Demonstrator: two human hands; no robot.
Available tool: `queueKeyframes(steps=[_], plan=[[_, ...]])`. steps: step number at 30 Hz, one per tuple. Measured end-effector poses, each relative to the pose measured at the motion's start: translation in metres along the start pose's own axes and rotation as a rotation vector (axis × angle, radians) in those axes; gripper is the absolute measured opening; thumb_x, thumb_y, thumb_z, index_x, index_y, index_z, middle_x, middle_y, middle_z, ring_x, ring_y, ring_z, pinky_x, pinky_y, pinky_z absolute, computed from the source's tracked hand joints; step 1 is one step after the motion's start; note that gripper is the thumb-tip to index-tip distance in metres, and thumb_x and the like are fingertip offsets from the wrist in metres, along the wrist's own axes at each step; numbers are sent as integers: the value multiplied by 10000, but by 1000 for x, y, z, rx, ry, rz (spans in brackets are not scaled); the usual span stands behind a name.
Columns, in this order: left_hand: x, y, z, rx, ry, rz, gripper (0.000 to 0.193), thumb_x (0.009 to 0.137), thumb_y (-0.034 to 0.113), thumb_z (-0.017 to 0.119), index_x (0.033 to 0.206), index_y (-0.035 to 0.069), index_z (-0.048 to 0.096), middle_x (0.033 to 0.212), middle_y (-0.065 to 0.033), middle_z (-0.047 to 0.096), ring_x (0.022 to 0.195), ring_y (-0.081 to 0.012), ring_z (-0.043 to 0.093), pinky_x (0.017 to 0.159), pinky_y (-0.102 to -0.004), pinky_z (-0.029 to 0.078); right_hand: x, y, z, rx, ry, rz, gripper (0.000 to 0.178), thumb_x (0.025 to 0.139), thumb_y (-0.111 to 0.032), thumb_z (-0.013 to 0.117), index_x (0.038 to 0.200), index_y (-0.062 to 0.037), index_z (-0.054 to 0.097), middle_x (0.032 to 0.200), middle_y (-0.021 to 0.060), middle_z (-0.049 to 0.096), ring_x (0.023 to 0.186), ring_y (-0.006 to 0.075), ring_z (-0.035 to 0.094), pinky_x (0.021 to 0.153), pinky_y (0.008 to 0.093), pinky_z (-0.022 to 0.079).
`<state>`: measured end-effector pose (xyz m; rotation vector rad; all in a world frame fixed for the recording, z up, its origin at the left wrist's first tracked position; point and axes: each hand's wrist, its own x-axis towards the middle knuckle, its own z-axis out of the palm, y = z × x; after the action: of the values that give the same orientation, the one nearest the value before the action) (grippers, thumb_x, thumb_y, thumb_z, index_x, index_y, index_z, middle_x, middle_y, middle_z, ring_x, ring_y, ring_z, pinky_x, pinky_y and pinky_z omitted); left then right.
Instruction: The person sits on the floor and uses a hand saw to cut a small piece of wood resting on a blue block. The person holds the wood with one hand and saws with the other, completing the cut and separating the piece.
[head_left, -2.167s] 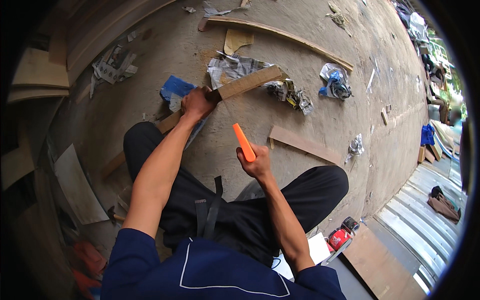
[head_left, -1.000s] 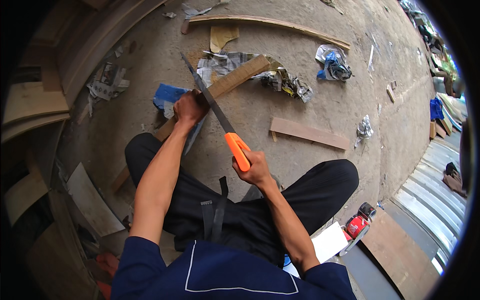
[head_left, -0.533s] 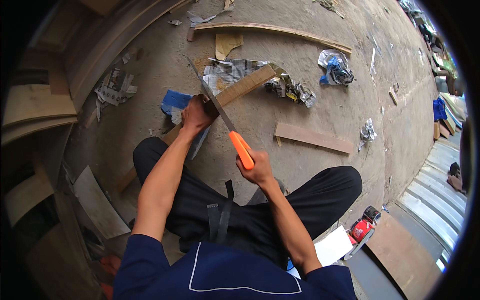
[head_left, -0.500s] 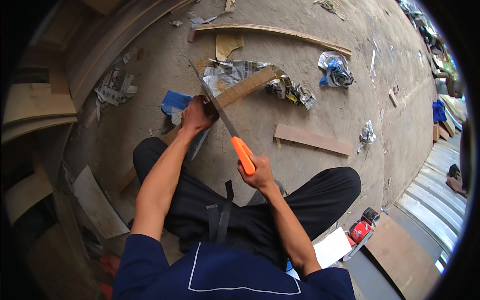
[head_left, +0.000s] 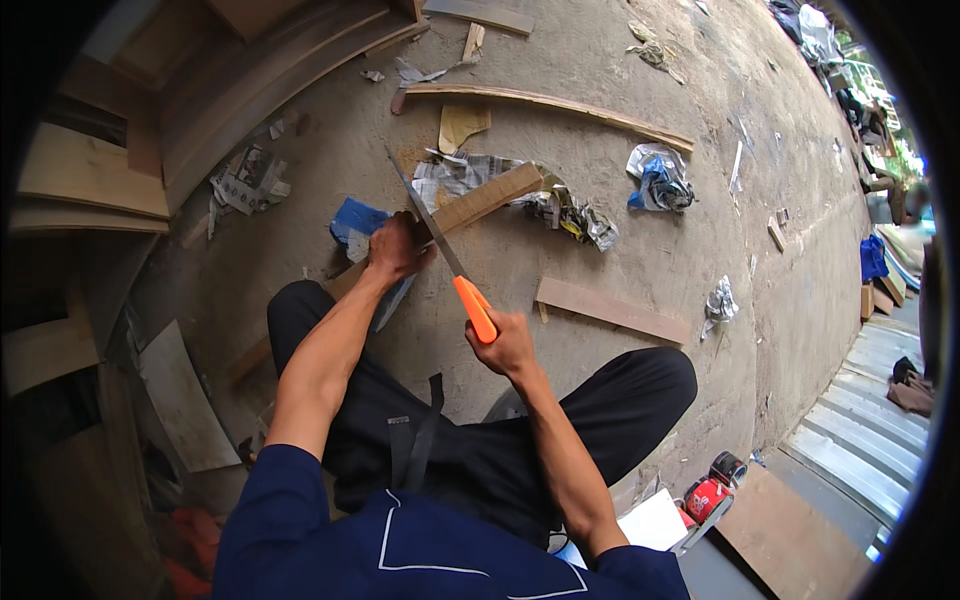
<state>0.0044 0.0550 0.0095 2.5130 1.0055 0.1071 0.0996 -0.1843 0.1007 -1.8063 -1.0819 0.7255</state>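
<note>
Plank end under left hand

The saw has a dull grey metal blade and a glossy orange plastic handle. The plank is bare, matt wood. Crumpled newspaper lies on the rough, dusty concrete floor.

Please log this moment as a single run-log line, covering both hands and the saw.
left hand: pressing wooden plank down | right hand: grip shut on orange handle, hand saw | blade: across plank beside left hand | surface: concrete floor
</note>
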Motion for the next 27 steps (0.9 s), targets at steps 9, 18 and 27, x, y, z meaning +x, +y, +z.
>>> queueKeyframes(steps=[9,18,27], plan=[[0,22,0,-52,39,-11,565,655,354,797,1035,19,547,980,-214,620,931,-395,631,793,-475,521,-4,9,-5,3,22,39,107,750,-106,678,771,-17,622,630,172,578,554,316,607,548,360,467],[3,21,-10,-97,3,-45,482,664,377,781,938,27,595,950,-195,617,926,-367,634,758,-468,526,-10,-6,-3,-31,-15,50,91,729,-89,689,776,-37,630,650,146,603,582,315,623,568,356,485],[11,18,-4,-137,-13,-143,493,736,487,672,970,53,660,931,-201,669,927,-388,647,793,-487,499,-18,-7,-18,-86,1,42,89,729,-98,696,788,-56,644,672,149,616,600,329,625,571,359,490]])
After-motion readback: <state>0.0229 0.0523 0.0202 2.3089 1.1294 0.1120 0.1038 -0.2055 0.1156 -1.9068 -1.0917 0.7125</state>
